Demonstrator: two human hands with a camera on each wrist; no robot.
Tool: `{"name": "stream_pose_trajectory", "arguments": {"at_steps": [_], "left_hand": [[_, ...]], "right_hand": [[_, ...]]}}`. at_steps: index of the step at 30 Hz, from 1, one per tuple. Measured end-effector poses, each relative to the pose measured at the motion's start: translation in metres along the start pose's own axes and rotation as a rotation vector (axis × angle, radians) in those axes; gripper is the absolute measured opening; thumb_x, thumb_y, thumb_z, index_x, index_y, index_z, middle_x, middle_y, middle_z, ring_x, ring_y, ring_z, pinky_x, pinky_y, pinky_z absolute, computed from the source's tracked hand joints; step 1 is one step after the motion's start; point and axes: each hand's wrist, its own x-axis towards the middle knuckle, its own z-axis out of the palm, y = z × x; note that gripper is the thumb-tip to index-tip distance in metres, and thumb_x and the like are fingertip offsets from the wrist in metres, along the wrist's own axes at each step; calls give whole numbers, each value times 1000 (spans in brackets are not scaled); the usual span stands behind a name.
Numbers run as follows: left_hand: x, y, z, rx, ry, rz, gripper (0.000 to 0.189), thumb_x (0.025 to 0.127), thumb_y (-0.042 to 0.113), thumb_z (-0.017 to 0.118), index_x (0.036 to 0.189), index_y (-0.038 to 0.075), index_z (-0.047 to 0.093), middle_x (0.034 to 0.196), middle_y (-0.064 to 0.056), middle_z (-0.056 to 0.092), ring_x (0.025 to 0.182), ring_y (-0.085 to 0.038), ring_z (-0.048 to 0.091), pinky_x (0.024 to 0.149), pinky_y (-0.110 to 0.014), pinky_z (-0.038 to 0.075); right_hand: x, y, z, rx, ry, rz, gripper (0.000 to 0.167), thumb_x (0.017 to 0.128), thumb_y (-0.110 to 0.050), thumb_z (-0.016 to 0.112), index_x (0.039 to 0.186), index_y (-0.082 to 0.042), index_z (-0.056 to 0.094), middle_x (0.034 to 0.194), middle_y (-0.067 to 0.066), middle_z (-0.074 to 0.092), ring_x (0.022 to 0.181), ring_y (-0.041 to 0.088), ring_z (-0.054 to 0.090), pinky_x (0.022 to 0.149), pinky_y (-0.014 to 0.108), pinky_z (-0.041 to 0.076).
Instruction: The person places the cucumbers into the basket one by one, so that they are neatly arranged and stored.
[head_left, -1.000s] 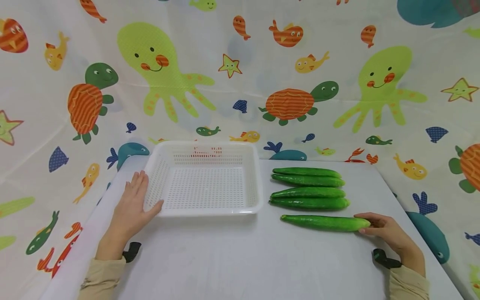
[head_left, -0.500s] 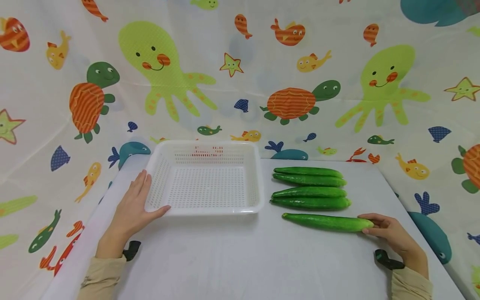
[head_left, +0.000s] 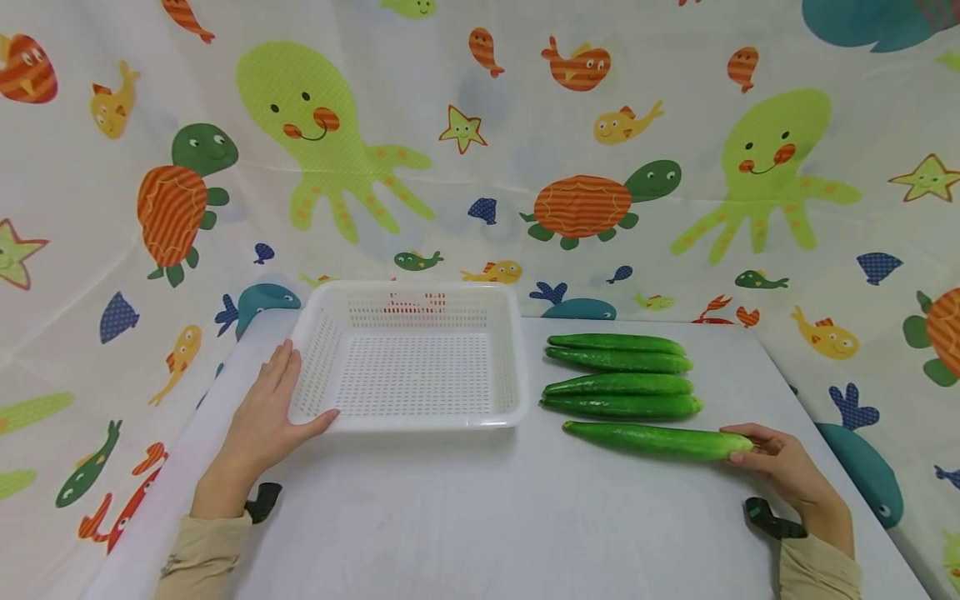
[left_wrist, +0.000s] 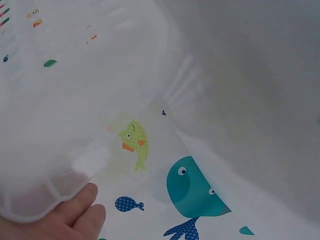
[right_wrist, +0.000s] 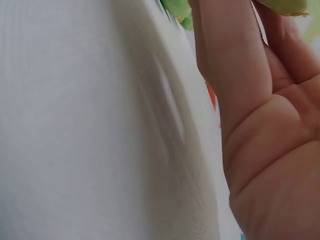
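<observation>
My right hand pinches the pale right end of a cucumber between thumb and fingers. In the right wrist view the tip of that cucumber shows at the top, beyond the hand. Several more cucumbers lie side by side just behind it. At the left my left hand rests against the left side of a white perforated plastic basket, fingers straight and thumb spread along the front rim. The left wrist view shows two of its fingertips under the basket's rim.
Basket and cucumbers stand on a white table. A curtain printed with sea animals hangs behind the table and down both sides. Each wrist wears a small black camera mount.
The cucumber in my right hand has shifted slightly right, its right end rising a little. My left thumb has moved a little further along the basket's front rim.
</observation>
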Motion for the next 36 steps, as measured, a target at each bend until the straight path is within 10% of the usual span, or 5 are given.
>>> {"name": "stream_pose_trajectory", "arguments": {"at_steps": [36], "left_hand": [[0, 0, 0, -23, 14, -4, 104, 82, 42, 74, 153, -8, 17, 164, -20, 9, 151, -35, 5, 119, -56, 9]], "right_hand": [[14, -31, 22, 296, -210, -418, 50, 89, 28, 39, 124, 3, 64, 117, 6, 66, 99, 14, 66, 86, 27, 57]]}}
